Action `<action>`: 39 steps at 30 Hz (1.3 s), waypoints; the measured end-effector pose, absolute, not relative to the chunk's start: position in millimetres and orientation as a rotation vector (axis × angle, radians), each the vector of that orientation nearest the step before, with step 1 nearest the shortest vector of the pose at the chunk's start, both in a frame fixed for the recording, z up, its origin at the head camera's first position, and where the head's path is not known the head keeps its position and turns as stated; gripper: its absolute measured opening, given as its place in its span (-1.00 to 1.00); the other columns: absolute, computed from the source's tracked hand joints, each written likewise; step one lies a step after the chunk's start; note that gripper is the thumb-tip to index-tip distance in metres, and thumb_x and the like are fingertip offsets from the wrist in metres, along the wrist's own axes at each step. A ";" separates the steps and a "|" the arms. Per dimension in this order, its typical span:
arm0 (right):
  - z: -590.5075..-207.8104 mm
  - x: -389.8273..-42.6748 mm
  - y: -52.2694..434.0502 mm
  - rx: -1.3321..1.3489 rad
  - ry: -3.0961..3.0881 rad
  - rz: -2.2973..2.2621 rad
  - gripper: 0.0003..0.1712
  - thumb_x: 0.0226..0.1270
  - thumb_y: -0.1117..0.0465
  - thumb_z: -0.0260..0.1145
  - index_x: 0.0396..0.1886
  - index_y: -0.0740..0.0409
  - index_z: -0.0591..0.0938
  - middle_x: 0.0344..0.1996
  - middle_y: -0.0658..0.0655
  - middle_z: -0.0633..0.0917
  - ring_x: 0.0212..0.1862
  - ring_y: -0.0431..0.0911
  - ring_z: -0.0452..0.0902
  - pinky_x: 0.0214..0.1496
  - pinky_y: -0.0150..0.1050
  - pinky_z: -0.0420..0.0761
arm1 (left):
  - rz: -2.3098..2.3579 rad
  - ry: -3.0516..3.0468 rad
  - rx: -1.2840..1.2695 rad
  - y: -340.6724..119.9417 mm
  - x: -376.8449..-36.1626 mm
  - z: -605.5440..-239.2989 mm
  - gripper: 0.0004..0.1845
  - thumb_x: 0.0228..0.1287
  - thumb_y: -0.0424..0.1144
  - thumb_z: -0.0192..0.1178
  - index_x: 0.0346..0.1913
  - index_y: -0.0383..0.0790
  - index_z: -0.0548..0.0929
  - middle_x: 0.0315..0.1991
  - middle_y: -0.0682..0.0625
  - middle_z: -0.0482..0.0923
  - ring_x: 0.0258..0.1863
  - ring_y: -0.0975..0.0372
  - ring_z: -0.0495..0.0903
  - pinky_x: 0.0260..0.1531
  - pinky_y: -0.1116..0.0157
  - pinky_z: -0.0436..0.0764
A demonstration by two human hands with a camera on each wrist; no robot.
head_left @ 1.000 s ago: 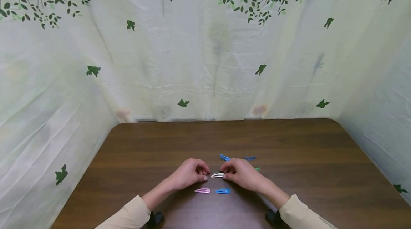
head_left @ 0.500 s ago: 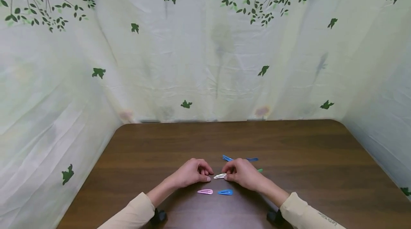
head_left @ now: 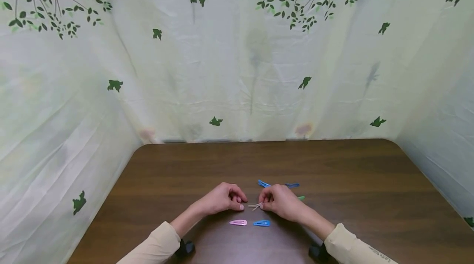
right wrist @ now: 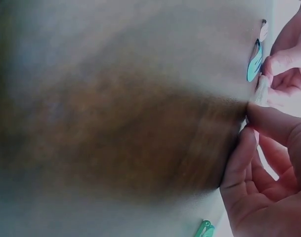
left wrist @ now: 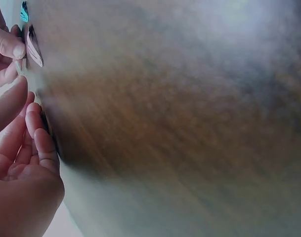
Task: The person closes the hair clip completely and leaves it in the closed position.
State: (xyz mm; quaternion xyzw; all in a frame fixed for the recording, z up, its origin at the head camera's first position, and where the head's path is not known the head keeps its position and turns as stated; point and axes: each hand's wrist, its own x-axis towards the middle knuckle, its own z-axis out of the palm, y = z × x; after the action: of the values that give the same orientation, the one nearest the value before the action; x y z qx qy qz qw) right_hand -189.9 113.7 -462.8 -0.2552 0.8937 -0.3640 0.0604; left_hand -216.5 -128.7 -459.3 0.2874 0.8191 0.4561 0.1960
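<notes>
- Head view. The right hand (head_left: 282, 203) pinches a white hair clip (head_left: 255, 205) by one end, fingers and thumb curled round it; the clip's free end points towards the left hand (head_left: 222, 199), which rests just beside it on the table (head_left: 352, 173) with fingers curled loosely and apparently empty. The step in hand looks like handling the clip open between the two hands: its free end appears forked into two thin prongs, which suggests it is snapped open. A next move would call for the left fingertips to meet the free end without knocking it from the pinch.
- Head view, surroundings of the grip. Nearer the person than the pinch lie a pink clip (head_left: 238, 223) and a blue clip (head_left: 261, 223), side by side, apart from both hands. Beyond the right hand lie two more blue clips (head_left: 264, 183); a green clip (head_left: 301, 198) shows past its knuckles.
- Left wrist view. The left fingers (left wrist: 34, 133) are curled, holding nothing; opposite, the other hand's thumb and finger nip the pale clip (left wrist: 21, 65). The image is blurred.
- Right wrist view. The right thumb and forefinger close on the thin, off-white clip (right wrist: 261, 91), flat and narrow; the blue clip (right wrist: 254, 61) lies beyond it, the green one (right wrist: 203, 228) behind the palm.
</notes>
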 end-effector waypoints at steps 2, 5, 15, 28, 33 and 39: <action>-463.0 -189.3 114.6 -0.776 2.704 -1.094 -0.91 0.18 0.24 0.45 -0.44 -0.02 0.69 -0.59 -0.20 0.57 -0.49 -0.31 0.45 -0.39 -0.34 0.45 | 1.285 2.294 0.805 -128.2 -216.1 -459.7 -0.83 0.09 -0.41 0.44 -0.22 -0.30 0.75 -0.44 0.03 0.55 -0.45 0.29 0.47 -0.44 0.45 0.44; -462.9 -187.8 115.9 -0.765 2.698 -1.093 -0.92 0.22 0.20 0.45 -0.44 -0.05 0.70 -0.59 -0.21 0.57 -0.48 -0.32 0.45 -0.39 -0.34 0.46 | 1.277 2.302 0.804 -127.2 -214.0 -458.1 -0.82 0.08 -0.39 0.45 -0.22 -0.28 0.75 -0.42 0.00 0.56 -0.44 0.29 0.47 -0.42 0.45 0.44; -453.0 -182.9 120.3 -0.778 2.676 -1.095 -0.86 0.30 0.21 0.39 -0.45 -0.08 0.66 -0.55 -0.22 0.58 -0.45 -0.30 0.45 -0.34 -0.31 0.46 | 1.224 2.348 0.796 -127.3 -210.1 -453.0 -0.80 0.07 -0.38 0.46 -0.20 -0.29 0.73 -0.42 0.01 0.57 -0.40 0.27 0.49 -0.38 0.43 0.47; -446.2 -164.3 121.6 -0.692 2.788 -1.296 -0.96 0.34 0.19 0.37 -0.34 0.01 0.69 -0.41 -0.20 0.64 -0.35 -0.26 0.51 -0.26 -0.31 0.53 | 1.253 2.503 0.784 -129.4 -193.1 -446.0 -0.79 0.14 -0.34 0.43 -0.16 -0.29 0.71 -0.38 0.10 0.61 -0.38 0.29 0.56 -0.29 0.37 0.57; -443.3 -158.0 119.4 -0.635 2.812 -1.447 -0.96 0.32 0.22 0.39 -0.31 -0.04 0.70 -0.36 -0.22 0.64 -0.30 -0.26 0.53 -0.19 -0.31 0.57 | 1.355 2.557 0.783 -127.8 -187.2 -436.9 -0.75 0.17 -0.34 0.41 -0.10 -0.32 0.70 -0.26 -0.06 0.65 -0.31 0.24 0.59 -0.22 0.32 0.60; -438.5 -150.2 116.4 -0.564 2.846 -1.581 -0.83 0.26 0.29 0.42 -0.31 -0.13 0.69 -0.33 -0.15 0.66 -0.28 -0.26 0.57 -0.14 -0.28 0.62 | 1.395 2.596 0.770 -126.1 -179.4 -425.2 -0.74 0.18 -0.32 0.41 -0.06 -0.25 0.71 -0.18 -0.07 0.65 -0.23 0.22 0.60 -0.15 0.27 0.61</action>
State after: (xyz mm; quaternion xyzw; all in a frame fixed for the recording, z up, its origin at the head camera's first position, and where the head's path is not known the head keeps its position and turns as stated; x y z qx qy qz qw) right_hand -150.2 116.4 -438.5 -0.1703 0.8585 -0.4768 -0.0811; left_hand -179.4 -126.1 -425.2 0.2525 0.8513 0.4575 0.0476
